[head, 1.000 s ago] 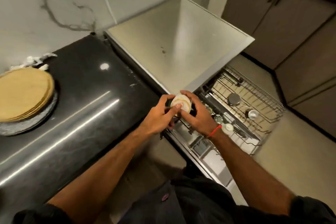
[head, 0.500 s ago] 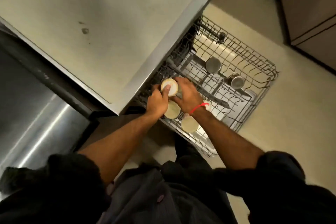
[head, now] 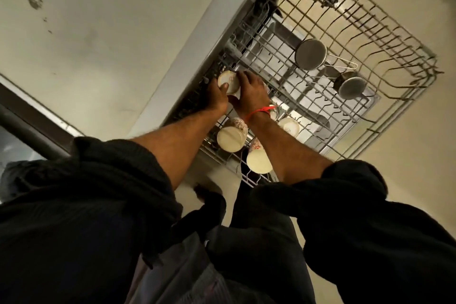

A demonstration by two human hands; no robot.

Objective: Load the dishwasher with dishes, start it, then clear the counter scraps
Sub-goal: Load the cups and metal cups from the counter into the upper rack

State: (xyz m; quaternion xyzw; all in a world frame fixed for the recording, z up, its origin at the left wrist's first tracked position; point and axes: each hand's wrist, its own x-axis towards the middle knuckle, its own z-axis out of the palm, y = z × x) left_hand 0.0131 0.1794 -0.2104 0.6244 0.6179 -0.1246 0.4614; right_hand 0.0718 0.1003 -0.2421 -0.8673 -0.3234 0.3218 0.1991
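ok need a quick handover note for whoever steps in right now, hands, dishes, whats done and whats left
Left hand and right hand both grip a cup, held upside down at the near corner of the pulled-out rack.
Done: three more cups sit upside down in the rack, and two steel pots lie further back.
Left: seat this cup, load any remaining dishes, close and start the dishwasher, clear the counter scraps.

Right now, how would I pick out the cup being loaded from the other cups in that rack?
Start at the pulled-out wire dishwasher rack and follow its near-left edge, beside the grey counter. There both hands, left hand and right hand, grip one upside-down cream cup. The other cream cups stand untouched, nearer the person.
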